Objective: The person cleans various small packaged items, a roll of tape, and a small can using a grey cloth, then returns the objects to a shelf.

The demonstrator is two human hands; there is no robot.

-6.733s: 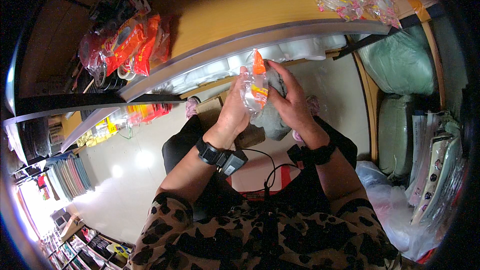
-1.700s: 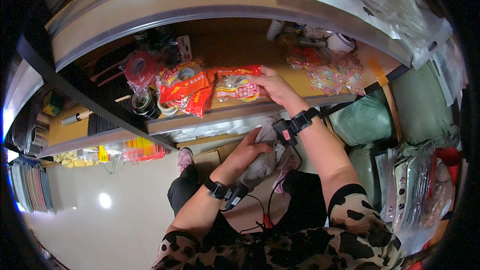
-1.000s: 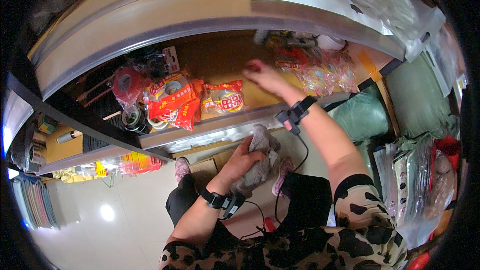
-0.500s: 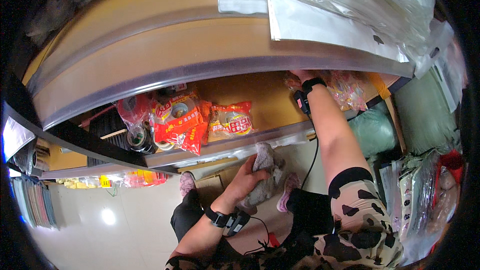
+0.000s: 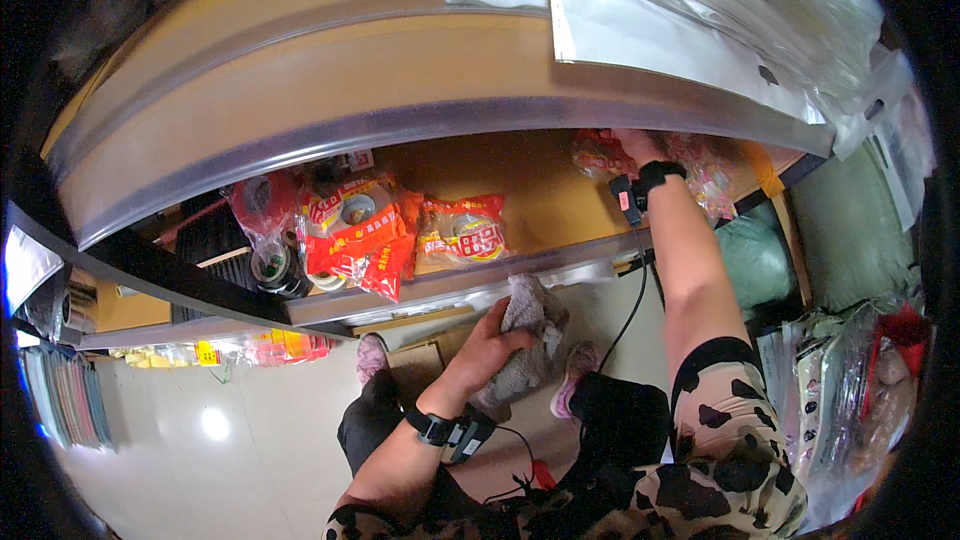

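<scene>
My left hand is closed around a crumpled grey cloth, held in front of the shelf above the floor. My right hand reaches into the lower shelf, under the front edge of the upper one. Beside its fingers lies a clear plastic packet with red contents. Those fingers are mostly hidden, so whether they grip the packet cannot be made out. To the right of the wrist are more colourful clear packets. A roll of tape in a red and clear wrapper lies on the shelf between my arms.
More wrapped tape rolls and a dark tape roll crowd the left of the lower shelf. White plastic bags cover the upper shelf's right. Green bundles stand at right. A black cable hangs from my right wrist.
My right hand has moved to the right along the lower shelf and come slightly nearer, and more of the red packet shows. My left hand keeps the cloth in nearly the same place.
</scene>
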